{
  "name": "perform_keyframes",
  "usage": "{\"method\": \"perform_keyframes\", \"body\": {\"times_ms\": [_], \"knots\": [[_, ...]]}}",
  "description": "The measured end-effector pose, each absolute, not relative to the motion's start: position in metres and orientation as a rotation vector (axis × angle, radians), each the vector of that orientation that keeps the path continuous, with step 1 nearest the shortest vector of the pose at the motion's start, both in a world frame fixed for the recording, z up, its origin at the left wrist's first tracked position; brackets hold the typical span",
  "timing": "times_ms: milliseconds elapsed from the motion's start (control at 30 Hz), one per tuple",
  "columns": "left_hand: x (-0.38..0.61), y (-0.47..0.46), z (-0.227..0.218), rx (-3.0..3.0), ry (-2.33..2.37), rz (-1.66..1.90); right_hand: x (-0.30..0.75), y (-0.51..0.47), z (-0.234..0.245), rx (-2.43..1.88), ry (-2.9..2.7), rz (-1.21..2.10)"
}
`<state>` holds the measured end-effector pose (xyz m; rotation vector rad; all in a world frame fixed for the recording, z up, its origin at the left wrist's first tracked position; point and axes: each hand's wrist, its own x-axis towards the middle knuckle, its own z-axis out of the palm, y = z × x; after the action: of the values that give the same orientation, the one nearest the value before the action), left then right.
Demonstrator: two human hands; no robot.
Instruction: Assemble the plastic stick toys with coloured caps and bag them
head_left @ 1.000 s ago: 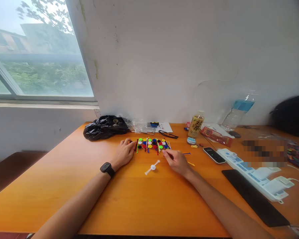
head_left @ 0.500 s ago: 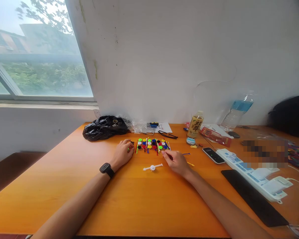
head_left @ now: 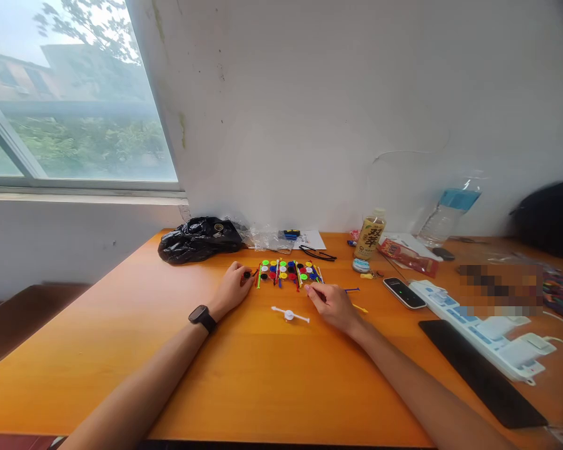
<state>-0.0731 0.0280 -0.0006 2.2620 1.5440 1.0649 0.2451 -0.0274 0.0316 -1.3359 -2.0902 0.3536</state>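
My left hand point(head_left: 234, 289), wearing a black watch point(head_left: 202, 317), is curled at the left end of a group of small plastic pieces, with a black disc point(head_left: 247, 275) at its fingertips. Beside it lie rows of coloured discs point(head_left: 283, 270) in green, white, yellow, red, blue and black, with thin coloured rods point(head_left: 259, 276) between them. My right hand point(head_left: 331, 303) rests on the table, its fingers pinched together; whatever they may hold is hidden. Between and nearer than the hands is a white spinner point(head_left: 289, 315), a long bar across a round hub.
Blue point(head_left: 352, 289) and yellow rods point(head_left: 360, 308) lie right of my right hand. Farther right are a white phone-like device point(head_left: 404, 292), a power strip point(head_left: 469, 331) and a black mat point(head_left: 481, 372). Behind stand a drink bottle point(head_left: 370, 234) and a black plastic bag point(head_left: 201, 239).
The white spinner's bar has turned, so its left end now points away from me and its right end toward me. A black disc now shows at my left fingertips. My right hand stays nearly still.
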Motion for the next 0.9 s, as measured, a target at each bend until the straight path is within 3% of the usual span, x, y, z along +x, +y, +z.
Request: {"method": "perform_keyframes", "body": {"times_ms": [533,767,900], "knots": [[-0.07,0.023,0.004,2.346,1.621,1.056,0.242,-0.029,0.032,-1.269,-2.122,0.395],[-0.068,0.019,0.01,2.284,1.599,1.107,0.224,-0.049,0.042,-0.784,-2.403,0.4],[-0.068,0.017,0.013,2.271,1.63,1.063,0.218,-0.057,0.043,-0.794,-2.53,0.361]]}}
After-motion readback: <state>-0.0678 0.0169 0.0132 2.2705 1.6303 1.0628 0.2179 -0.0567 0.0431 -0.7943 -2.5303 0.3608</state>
